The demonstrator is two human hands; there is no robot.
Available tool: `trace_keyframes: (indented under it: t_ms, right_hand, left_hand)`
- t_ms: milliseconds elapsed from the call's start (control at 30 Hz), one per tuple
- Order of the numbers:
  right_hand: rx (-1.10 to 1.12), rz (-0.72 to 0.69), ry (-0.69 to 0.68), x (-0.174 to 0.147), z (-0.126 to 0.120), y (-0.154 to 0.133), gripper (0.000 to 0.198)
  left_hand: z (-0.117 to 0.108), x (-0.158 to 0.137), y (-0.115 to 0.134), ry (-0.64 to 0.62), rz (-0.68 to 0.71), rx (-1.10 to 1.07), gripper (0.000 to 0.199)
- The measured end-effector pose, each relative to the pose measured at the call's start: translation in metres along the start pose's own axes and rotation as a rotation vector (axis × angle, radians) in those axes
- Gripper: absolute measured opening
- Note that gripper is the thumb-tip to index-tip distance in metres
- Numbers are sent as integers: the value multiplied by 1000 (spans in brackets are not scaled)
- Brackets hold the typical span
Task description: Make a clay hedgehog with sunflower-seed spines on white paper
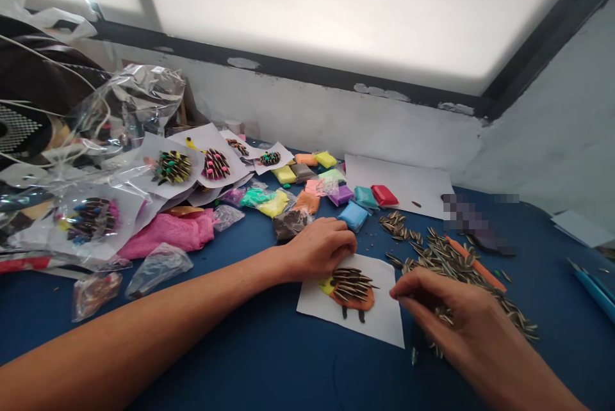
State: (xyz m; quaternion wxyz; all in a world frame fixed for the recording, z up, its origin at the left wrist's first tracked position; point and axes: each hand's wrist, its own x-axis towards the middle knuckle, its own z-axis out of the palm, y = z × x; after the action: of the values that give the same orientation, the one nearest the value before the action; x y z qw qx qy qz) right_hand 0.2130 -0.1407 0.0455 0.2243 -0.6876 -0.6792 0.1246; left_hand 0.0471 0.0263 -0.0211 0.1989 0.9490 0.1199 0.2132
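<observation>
A white paper sheet (384,331) lies on the blue table, bearing a hedgehog figure (366,299) of orange and yellow clay. Striped sunflower seeds stand in rows on its back, and two dark clay legs show below. Over the sheet's upper left edge rests my left hand (319,246), fingers curled in; whatever they may hold is hidden. My right hand (461,315) hovers by the sheet's right edge with thumb and forefinger pinched together, and anything between the tips is too small to make out. Behind it spreads a heap of loose sunflower seeds (432,256).
An orange stick (480,267) lies across the seeds. Coloured clay packets, including a blue one (354,215) and a red one (384,195), sit behind my left hand. Finished seed pictures (173,168), a pink cloth (177,232) and plastic bags are at left. Blue scissors-like handles (593,289) lie far right.
</observation>
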Motion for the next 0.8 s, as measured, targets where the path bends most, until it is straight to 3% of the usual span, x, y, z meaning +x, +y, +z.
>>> trace_keyframes:
  t_ms: [133,233,333,467,800]
  right_hand:
    - [-119,-135,101,-3,6,4,23]
    - [-176,-142,144,-4,9,7,20]
    - [-187,-103,84,-5,12,8,16]
    - [-196,-157,12,-4,16,11,19]
    - [-234,-157,11,-2,25,15,23]
  left_hand:
    - [1,0,-1,13,13,2,15]
    - [0,0,-1,15,18,-2,15]
    - [0,0,-1,5,14,-8,15]
    - [0,0,-1,0,8,-4,15]
    - [1,0,-2,6,12,13,15]
